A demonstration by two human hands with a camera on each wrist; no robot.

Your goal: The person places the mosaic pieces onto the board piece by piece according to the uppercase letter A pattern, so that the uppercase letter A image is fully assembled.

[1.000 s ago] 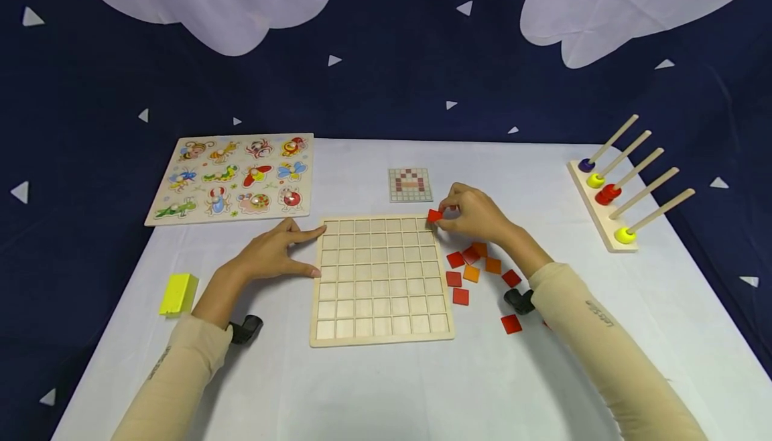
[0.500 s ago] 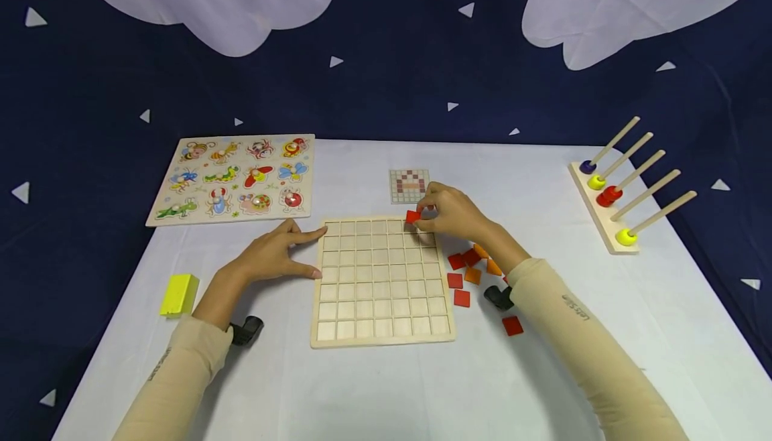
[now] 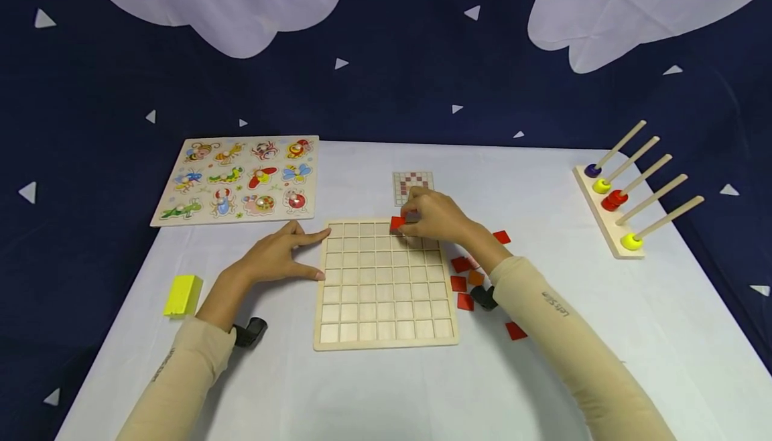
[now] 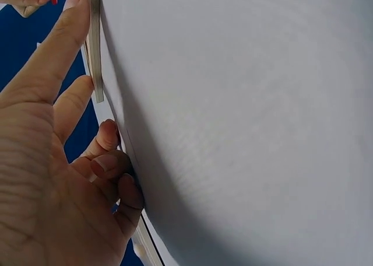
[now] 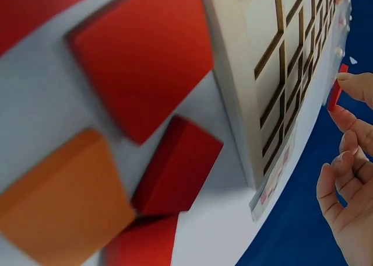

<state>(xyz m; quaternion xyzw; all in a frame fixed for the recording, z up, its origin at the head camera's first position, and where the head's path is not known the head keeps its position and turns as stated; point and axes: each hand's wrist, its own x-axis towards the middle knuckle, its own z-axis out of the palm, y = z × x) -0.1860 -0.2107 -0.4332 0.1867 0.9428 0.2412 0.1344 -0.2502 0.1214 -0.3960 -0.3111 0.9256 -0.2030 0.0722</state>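
My right hand pinches a small red square tile between thumb and index finger, over the top row of a wooden grid board. In the right wrist view the red tile stands on edge between the fingertips. My left hand touches the board's left side, thumb and index finger spread apart along the edge. The left wrist view shows two of its digits against the wooden edge, the other fingers curled loosely. Behind the board lies a pattern card, partly covered by the right hand.
Several loose red tiles and an orange tile lie right of the board, some under the right forearm. An insect puzzle board is at back left, a yellow block at left, and a peg stacker at far right.
My right hand has carried the red tile leftward from the board's top right corner along the top row. My left hand stays at the left edge.
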